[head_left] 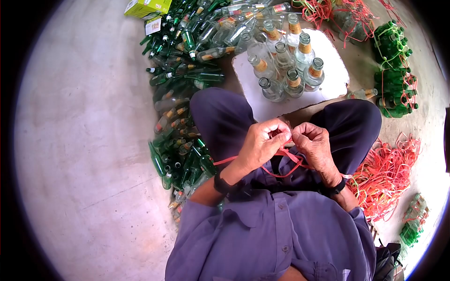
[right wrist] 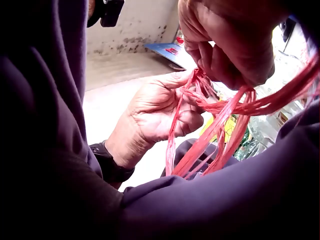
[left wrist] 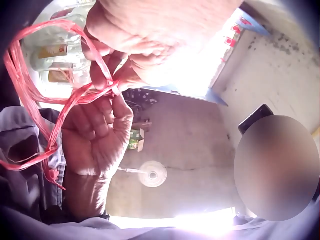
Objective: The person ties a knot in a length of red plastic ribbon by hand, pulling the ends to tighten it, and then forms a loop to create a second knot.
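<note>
Over the person's lap, both hands meet at a knot in red plastic twine (right wrist: 191,159). The left hand (head_left: 262,144) pinches the twine between thumb and fingers. Close beside it, the right hand (head_left: 315,146) also pinches a strand, its fingertips right at the knot. Loose loops of the twine hang below the hands, and one strand runs out to the left past the left wrist. In the left wrist view, the right hand (left wrist: 95,135) shows its palm side with curled fingers. Ahead of the knees, several clear glass bottles (head_left: 284,58) stand grouped on a white board (head_left: 335,70).
Green and clear bottles (head_left: 183,77) lie heaped along the left side. A tangle of red twine (head_left: 382,180) lies by the right knee. Tied bundles of green bottles (head_left: 393,89) stand at the right. A yellow-green box (head_left: 147,7) sits at the far left.
</note>
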Tool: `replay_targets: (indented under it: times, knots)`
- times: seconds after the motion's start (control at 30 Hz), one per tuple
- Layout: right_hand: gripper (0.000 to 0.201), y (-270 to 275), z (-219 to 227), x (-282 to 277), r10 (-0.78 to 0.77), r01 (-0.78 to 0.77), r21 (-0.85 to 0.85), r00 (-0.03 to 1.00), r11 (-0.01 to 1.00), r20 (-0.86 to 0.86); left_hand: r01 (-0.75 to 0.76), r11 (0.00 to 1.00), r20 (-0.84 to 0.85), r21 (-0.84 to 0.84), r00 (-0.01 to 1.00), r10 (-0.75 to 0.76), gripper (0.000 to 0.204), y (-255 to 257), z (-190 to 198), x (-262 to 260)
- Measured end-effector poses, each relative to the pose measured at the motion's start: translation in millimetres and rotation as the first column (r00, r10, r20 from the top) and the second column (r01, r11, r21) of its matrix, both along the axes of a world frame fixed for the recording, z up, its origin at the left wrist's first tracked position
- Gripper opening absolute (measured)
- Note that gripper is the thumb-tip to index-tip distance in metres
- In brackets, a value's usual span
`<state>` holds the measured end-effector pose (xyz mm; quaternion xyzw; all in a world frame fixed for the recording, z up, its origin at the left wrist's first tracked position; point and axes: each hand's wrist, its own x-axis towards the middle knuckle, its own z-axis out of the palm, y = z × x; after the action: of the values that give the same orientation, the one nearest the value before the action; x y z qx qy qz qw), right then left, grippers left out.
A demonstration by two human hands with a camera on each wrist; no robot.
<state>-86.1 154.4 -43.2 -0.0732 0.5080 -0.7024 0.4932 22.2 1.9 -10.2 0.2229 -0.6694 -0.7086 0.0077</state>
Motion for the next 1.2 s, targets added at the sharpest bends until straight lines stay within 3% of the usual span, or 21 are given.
replay_targets:
  times: [0.13,0.33,0.53,0.6,0.73,0.83,0.9,1.03,1.1,1.2]
  knots:
    - [0.008,1,-7,-1,-0.013,0.012,0.031,0.999,0.999,0.032,-0.003,0.993,-0.021,-0.117,1.000,0.000,0.006,4,6,-2]
    - [0.007,1,-4,-3,-0.030,0.028,0.034,0.998,0.999,0.049,-0.059,0.998,0.053,0.020,0.997,0.058,0.006,3,10,-4]
    - [0.008,0,-5,-2,0.006,-0.006,0.032,1.000,0.999,0.010,0.023,0.999,0.151,0.034,0.988,-0.028,0.006,-4,19,-8]
    - [0.008,1,-3,-3,0.023,-0.023,0.031,1.000,0.999,0.004,0.058,0.994,0.130,-0.098,0.990,-0.045,0.006,-4,14,-7]
    - [0.006,0,-1,-4,0.071,-0.067,0.055,0.995,0.996,-0.067,0.076,0.977,0.042,-0.201,0.997,-0.069,0.004,-5,0,-4]
    - [0.004,-1,-3,1,0.065,-0.060,0.033,0.981,0.998,-0.183,-0.014,0.988,0.031,-0.154,0.999,0.019,0.003,-4,4,-6]
    - [0.004,-2,0,4,0.049,-0.040,0.046,0.975,0.998,-0.215,-0.034,0.999,0.044,0.006,0.998,0.034,0.003,-4,5,-8]
    - [0.005,-2,4,6,0.027,0.006,0.104,0.949,0.995,-0.313,-0.031,0.999,0.060,0.031,0.998,0.029,0.004,-5,3,-11]
    - [0.006,0,-6,7,-0.002,0.033,0.094,0.949,0.995,-0.317,0.108,0.972,0.070,-0.211,0.993,-0.095,0.004,-4,1,-9]
    - [0.007,-1,-13,7,-0.021,0.051,0.095,0.954,0.994,-0.300,0.122,0.934,-0.019,-0.337,0.991,-0.136,0.004,0,4,-8]
